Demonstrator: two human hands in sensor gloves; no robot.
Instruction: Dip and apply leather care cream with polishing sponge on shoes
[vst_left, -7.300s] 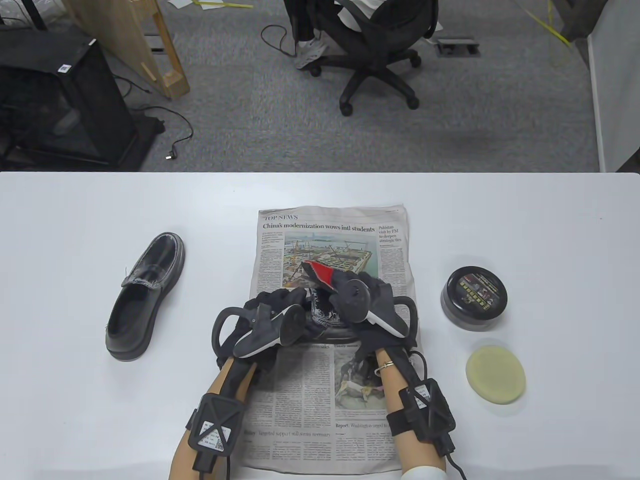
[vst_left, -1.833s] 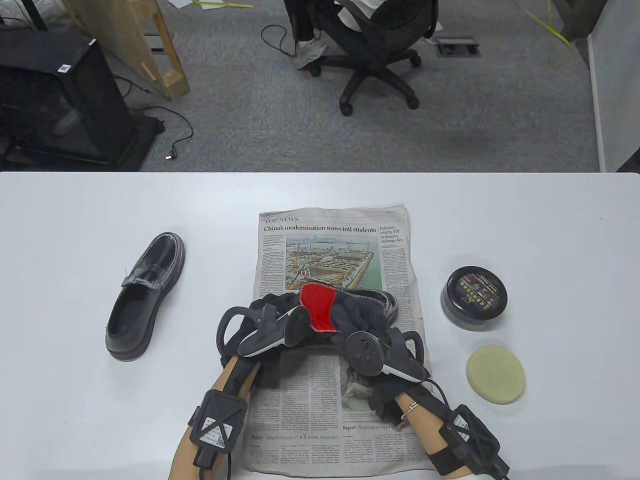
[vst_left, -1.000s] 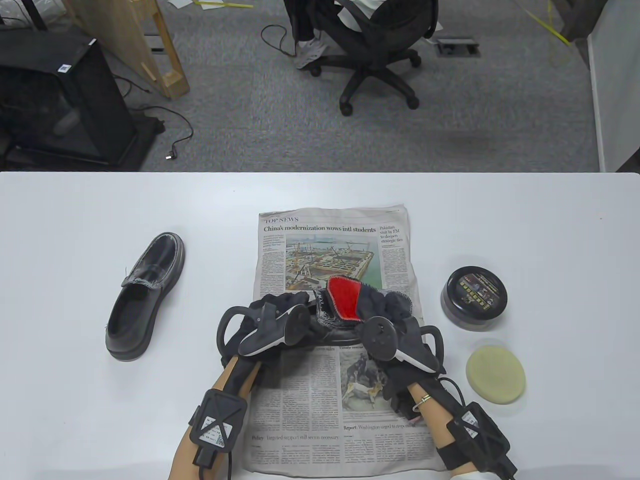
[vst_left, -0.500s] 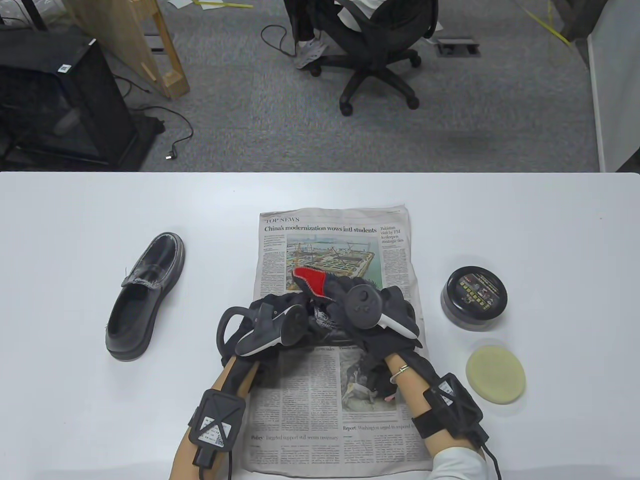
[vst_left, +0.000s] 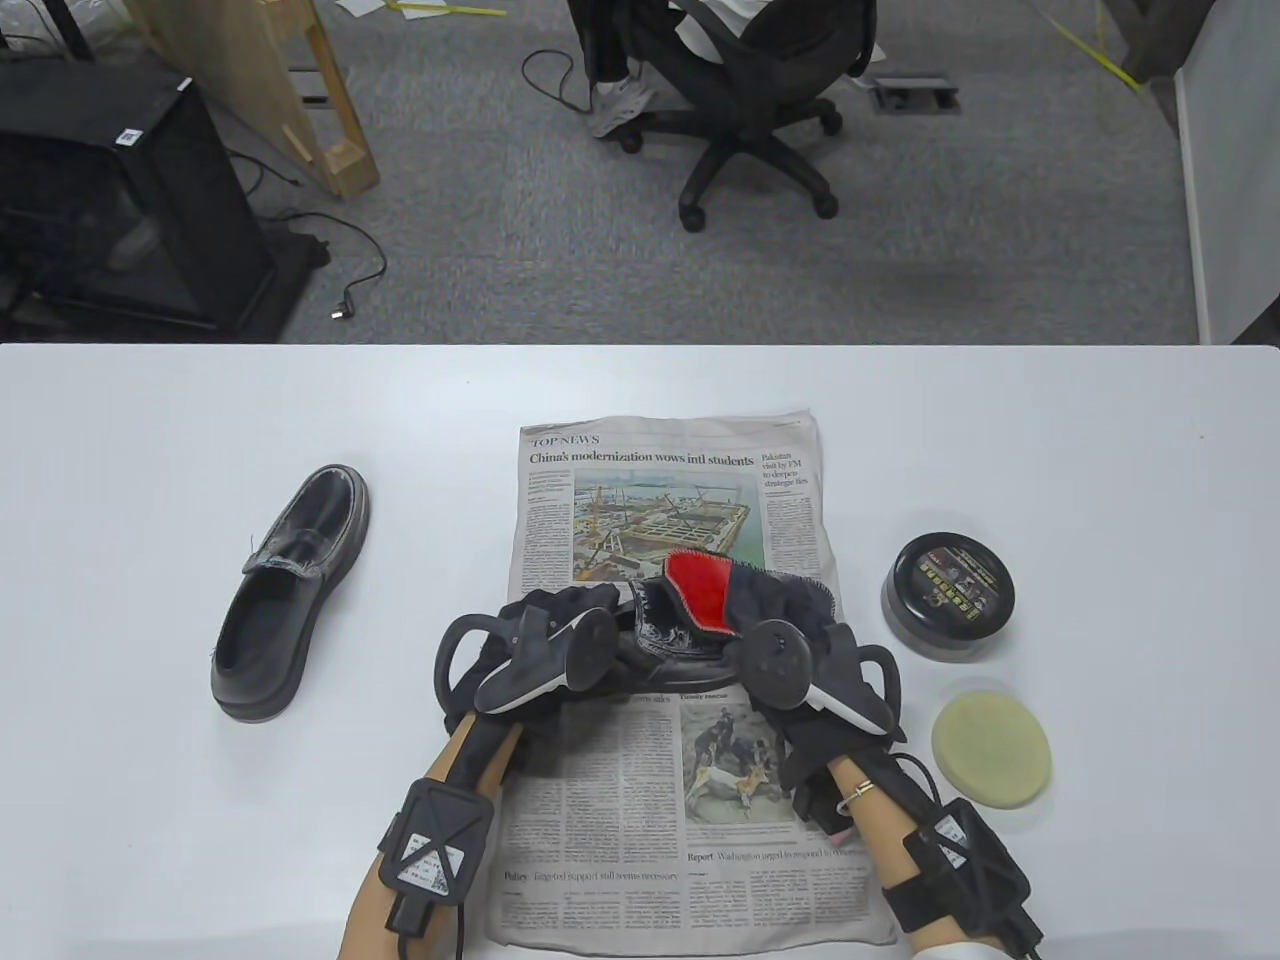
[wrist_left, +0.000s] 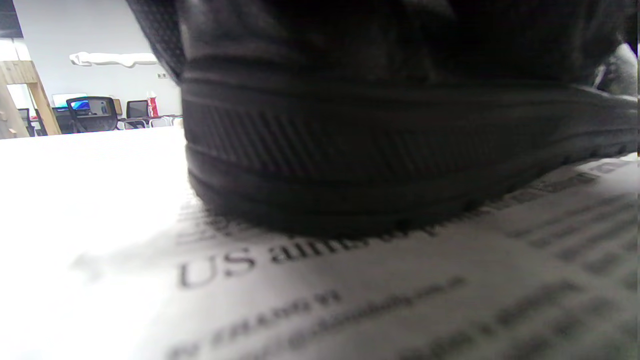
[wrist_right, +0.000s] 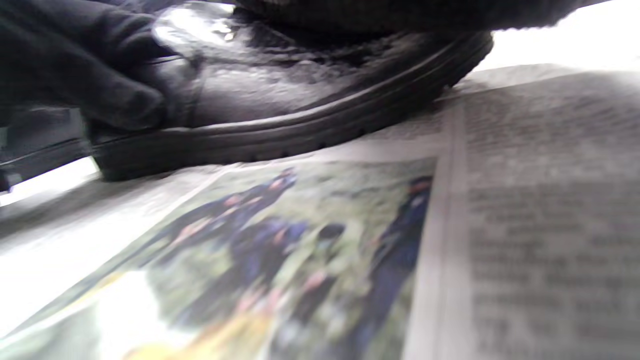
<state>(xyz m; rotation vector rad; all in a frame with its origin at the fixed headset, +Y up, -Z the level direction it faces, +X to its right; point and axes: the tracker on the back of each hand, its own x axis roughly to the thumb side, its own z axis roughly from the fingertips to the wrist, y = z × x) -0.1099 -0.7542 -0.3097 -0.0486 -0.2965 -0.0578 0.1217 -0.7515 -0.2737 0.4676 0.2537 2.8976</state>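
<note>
1. The shoe being worked (vst_left: 665, 645) lies on its sole on the newspaper (vst_left: 640, 790), near the middle of the table (vst_left: 150, 800), and is largely covered by both hands.
2. The left hand (vst_left: 535, 640) grips the shoe's left end; in the right wrist view its gloved fingers (wrist_right: 100, 95) curl over the upper just above the sole.
3. The right hand (vst_left: 790, 640) presses a dark cloth with a red patch (vst_left: 700, 590) onto the right part of the shoe. Its fingers are under the cloth, so I cannot tell how they lie.
4. The step in hand looks like wiping or buffing the upper with the cloth, not applying cream: the sponge (vst_left: 990, 752) lies untouched on the table to the right of the newspaper.
5. The cream tin (vst_left: 948, 597) stands just beyond the sponge with its printed lid apparently on, though that is hard to confirm from above.
6. The 2nd shoe (vst_left: 290, 590) lies well apart on the left, upright on its sole.
7. The next move probably calls for putting the cloth down, opening the tin, taking up the sponge and dipping it, while the left hand steadies the shoe.
</note>
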